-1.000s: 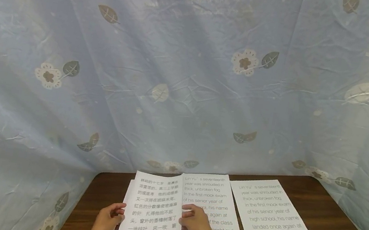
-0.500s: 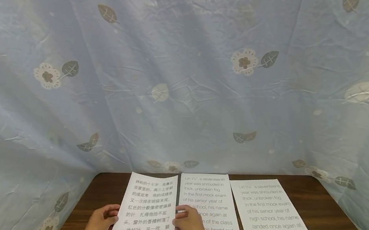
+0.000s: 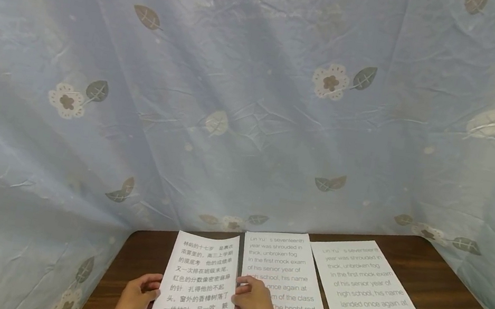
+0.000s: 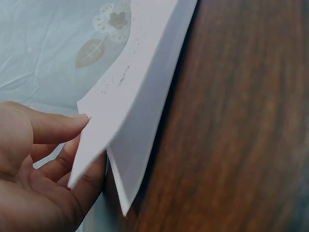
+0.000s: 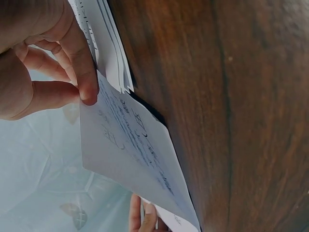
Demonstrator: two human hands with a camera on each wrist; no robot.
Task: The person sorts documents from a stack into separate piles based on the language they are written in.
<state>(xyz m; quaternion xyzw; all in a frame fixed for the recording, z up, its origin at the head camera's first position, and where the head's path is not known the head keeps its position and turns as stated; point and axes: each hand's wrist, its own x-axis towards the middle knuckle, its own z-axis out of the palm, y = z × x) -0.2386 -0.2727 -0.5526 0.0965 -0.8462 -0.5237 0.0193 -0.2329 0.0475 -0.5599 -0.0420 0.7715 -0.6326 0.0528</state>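
A printed sheet of paper (image 3: 196,286) with lines of Chinese characters lies at the left of the table, over another white sheet (image 4: 135,159) whose corner shows beneath it in the left wrist view. My left hand (image 3: 135,298) pinches its left edge, thumb on top and fingers underneath. At the opposite edge my right hand (image 3: 256,302) pinches the paper between thumb and fingers. In the right wrist view the paper's face (image 5: 130,130) slopes away from that pinch, and its near edge is lifted.
Right of my right hand lies a stack of English-printed sheets (image 3: 281,266), partly covered by that hand. Farther right is another English-printed sheet (image 3: 375,296). The dark wooden table (image 3: 452,297) backs onto a pale blue patterned curtain (image 3: 259,140).
Both hands have shifted left and carried the Chinese-printed sheet with them, off the edge of the English stack. It now covers the paper that showed at its left. Little moved in the last half second.
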